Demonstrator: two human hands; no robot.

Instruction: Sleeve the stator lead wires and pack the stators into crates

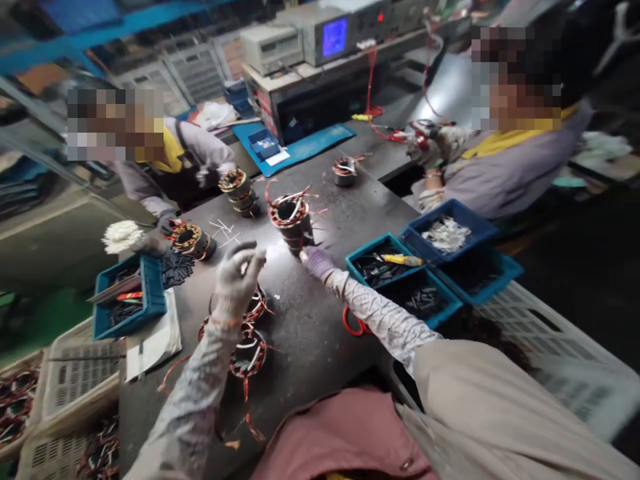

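Dark grey metal covers the worktable (320, 320), ringed by blue plastic bins and white slatted crates. Blue bins with small parts (425, 267) stand just right of the person's right arm, one holding a yellow-handled tool (403, 260); another blue bin (127, 297) sits at the left edge. Two co-workers sit across, each with hands on their own wound cores, and grey test instruments (310, 37) stand behind them.

An upright round stator core with copper windings and red leads (291, 220) stands mid-table, its axis vertical and its bore facing up, leads splaying outward. The right hand (316, 261), in a purple glove, reaches to the core's base and touches it; whether its fingers are closed cannot be told. The left hand (237, 277), in a white glove, is raised above the table with its fingers curled loosely together, pinching something too small to make out. Below it, two more flat-lying wound cores (247, 340) rest on the table, near red-handled scissors (353, 323).
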